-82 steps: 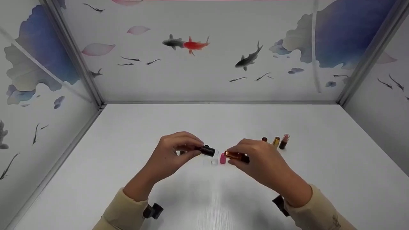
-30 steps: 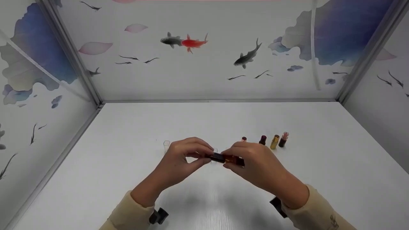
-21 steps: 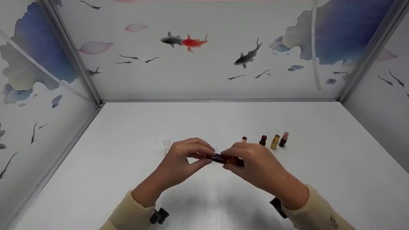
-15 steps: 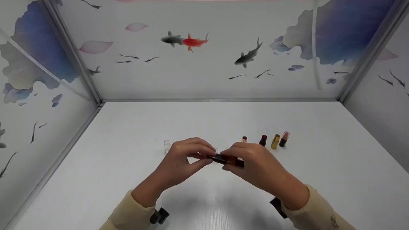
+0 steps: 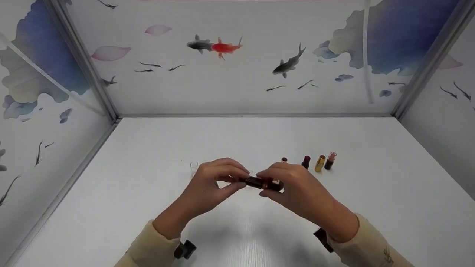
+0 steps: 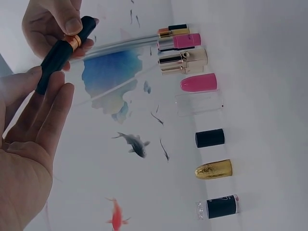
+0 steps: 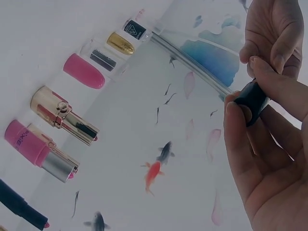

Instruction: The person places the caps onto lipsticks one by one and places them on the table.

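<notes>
A dark lipstick [image 5: 254, 181] with a gold band is held level between the two hands above the white table. My left hand [image 5: 211, 185] pinches one dark end between thumb and fingertips. The other end is gripped by my right hand [image 5: 297, 185], whose fingers hide part of it in the head view. Seen from the left wrist, the lipstick [image 6: 57, 61] is one straight piece, with dark sections meeting at the gold band. The right wrist view shows the flat end of the lipstick [image 7: 252, 102] between thumb and fingers.
Several lipsticks, among them a gold one [image 5: 320, 163] and a pink-and-black one [image 5: 330, 161], stand right of the hands. A clear cap [image 5: 193, 169] stands at left. The left wrist view shows a pink cap [image 6: 198, 83], a black cap [image 6: 210, 138] and a gold cap [image 6: 214, 169].
At first the black cap in my left hand and the gold-banded base in my right were apart. They have come together end to end. Lately my right fingers have shifted slightly, baring more of the base.
</notes>
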{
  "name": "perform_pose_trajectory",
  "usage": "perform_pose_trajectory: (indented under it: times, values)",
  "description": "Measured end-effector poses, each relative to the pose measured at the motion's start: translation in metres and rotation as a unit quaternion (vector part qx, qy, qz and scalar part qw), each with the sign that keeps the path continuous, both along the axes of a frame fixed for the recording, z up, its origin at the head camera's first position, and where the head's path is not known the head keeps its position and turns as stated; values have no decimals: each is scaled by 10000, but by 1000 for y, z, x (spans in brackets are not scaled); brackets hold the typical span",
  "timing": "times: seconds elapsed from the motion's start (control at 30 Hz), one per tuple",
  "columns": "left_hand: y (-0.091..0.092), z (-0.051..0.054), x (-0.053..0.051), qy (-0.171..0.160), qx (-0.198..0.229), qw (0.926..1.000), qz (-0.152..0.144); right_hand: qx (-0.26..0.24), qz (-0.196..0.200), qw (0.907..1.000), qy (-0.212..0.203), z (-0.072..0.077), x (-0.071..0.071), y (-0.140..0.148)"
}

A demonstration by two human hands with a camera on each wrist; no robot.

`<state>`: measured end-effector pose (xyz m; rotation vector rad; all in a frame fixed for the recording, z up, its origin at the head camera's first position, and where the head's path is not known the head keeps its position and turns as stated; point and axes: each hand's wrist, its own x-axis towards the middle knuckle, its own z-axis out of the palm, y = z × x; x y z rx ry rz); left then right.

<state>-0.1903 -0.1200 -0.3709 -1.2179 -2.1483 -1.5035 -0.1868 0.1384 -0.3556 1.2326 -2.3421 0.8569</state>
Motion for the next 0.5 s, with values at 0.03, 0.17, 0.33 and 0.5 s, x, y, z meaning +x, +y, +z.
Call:
perform_pose_trajectory:
  times: [0.03,0.17,0.33,0.5]
  values:
    - [0,0,0,13,-14,10000,11,-31,9,10000,29,0,0,0]
    - [0,0,-1,41,-16,10000,39,-243,113,9995,162,0,0,-1]
    - [-1,2,0,-57,281,9996,15,-491,-20,9981,360,1,0,-2]
    - [-2,2,0,-229,490,9985,22,-323,-654,9954,628,2,0,0]
